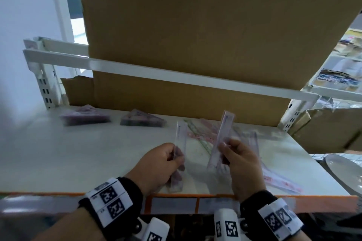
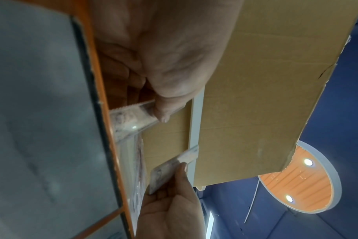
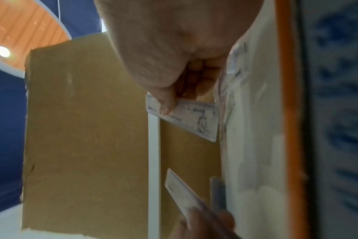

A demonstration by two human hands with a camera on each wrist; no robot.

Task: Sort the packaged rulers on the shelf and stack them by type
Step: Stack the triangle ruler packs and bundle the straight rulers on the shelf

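My left hand [image 1: 175, 159] pinches a clear-packaged straight ruler [image 1: 181, 137] near its lower end, just above the white shelf [image 1: 78, 158]. In the left wrist view the thumb [image 2: 162, 111] presses on that ruler [image 2: 129, 118]. My right hand [image 1: 225, 149] grips a second packaged straight ruler [image 1: 225, 129], tilted up and to the right; its thumb [image 3: 165, 105] lies on the ruler's printed face [image 3: 192, 118]. The two hands are apart, side by side. Loose packaged rulers [image 1: 201, 132] lie on the shelf behind the hands. Two stacks of triangular rulers [image 1: 84, 116] [image 1: 142, 118] sit at the back left.
A big cardboard sheet [image 1: 176, 25] stands behind the shelf, crossed by a white rail [image 1: 156, 72]. More packaged rulers [image 1: 282, 180] lie at the right front. A white plate [image 1: 344, 170] sits past the shelf's right edge. An orange strip [image 1: 195, 195] marks the front edge.
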